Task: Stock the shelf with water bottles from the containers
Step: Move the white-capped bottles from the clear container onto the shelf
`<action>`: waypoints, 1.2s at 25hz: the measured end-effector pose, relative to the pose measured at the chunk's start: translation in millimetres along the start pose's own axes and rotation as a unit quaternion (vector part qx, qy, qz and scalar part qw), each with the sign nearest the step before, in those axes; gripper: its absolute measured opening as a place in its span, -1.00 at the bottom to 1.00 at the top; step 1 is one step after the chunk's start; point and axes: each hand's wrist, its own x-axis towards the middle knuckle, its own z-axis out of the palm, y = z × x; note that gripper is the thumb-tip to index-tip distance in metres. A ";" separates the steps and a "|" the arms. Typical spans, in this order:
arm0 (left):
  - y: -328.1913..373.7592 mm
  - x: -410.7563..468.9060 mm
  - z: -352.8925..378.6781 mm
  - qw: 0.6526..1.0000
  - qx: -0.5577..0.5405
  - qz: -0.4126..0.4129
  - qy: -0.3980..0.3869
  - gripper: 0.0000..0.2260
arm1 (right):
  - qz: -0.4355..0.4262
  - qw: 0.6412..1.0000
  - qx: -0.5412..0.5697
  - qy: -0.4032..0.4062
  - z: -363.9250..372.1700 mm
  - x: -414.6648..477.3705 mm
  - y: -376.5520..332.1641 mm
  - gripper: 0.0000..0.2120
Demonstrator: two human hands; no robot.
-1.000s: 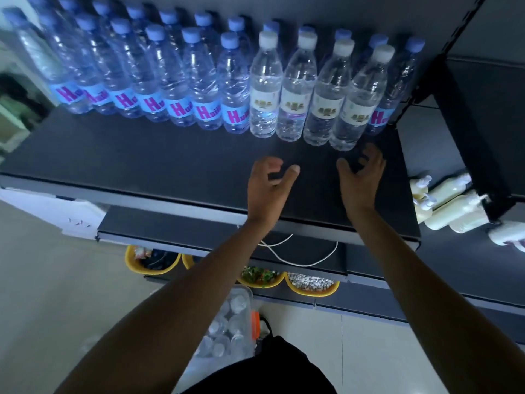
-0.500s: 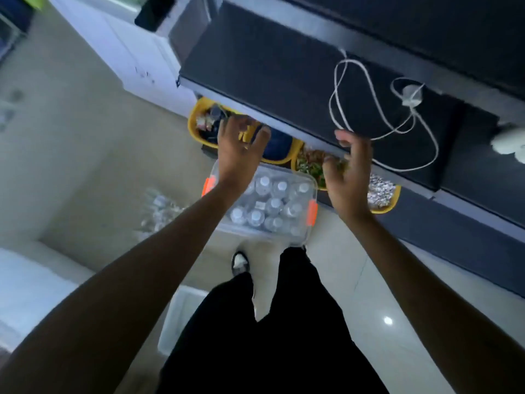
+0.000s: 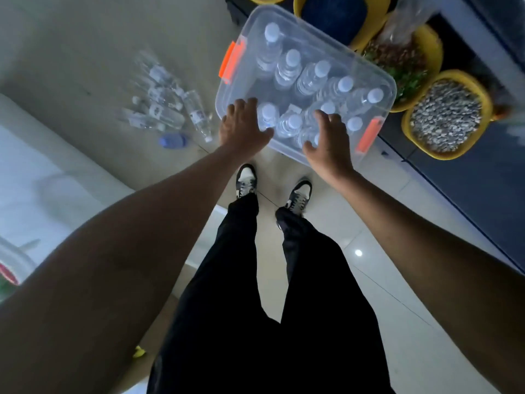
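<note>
A clear plastic container [image 3: 380, 78] with orange latches stands on the floor in front of my feet. Several upright water bottles [image 3: 312, 76] with pale blue caps fill it. My left hand [image 3: 244, 126] hovers over the container's near left corner, fingers spread and empty. My right hand [image 3: 326, 139] is over the near row of bottles, fingers apart and curled a little, holding nothing. The shelf with stocked bottles is out of view.
Loose bottles [image 3: 167, 106] lie on the floor to the container's left. Yellow tubs [image 3: 487, 109] of goods sit under the dark lower shelf [image 3: 483, 194] at right. A white surface [image 3: 34, 177] is at left. My legs and shoes are below.
My view has tilted from the shelf down to the floor. Both empty hands have dropped from the shelf edge to just above the container of bottles.
</note>
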 end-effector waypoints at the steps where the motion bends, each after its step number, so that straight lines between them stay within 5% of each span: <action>1: -1.5 6.1 8.7 1.000 0.030 0.003 -0.009 -0.42 | 0.000 0.999 -0.029 -0.019 11.2 5.9 -0.1 -0.41; 6: 1.4 40.0 32.0 0.996 0.069 0.051 0.024 -0.57 | -0.009 0.997 -0.028 -0.068 52.3 44.1 -4.3 -0.48; 10: 4.4 50.9 34.9 0.995 0.063 0.064 0.032 -0.60 | -0.017 1.000 -0.002 -0.020 62.1 64.3 1.5 -0.70; 17: 8.6 51.6 -4.9 0.994 0.034 0.054 0.084 -0.64 | -0.018 0.992 0.122 0.039 22.4 60.0 -5.8 -0.81; 22: 66.2 15.9 -84.7 0.979 0.000 0.131 0.154 -0.70 | -0.055 0.978 0.167 0.116 -61.8 30.6 -33.0 -0.78; 30: 200.0 -76.1 -274.1 0.933 -0.049 0.286 0.211 -0.76 | -0.069 0.944 0.177 0.269 -294.4 -52.0 -105.8 -0.77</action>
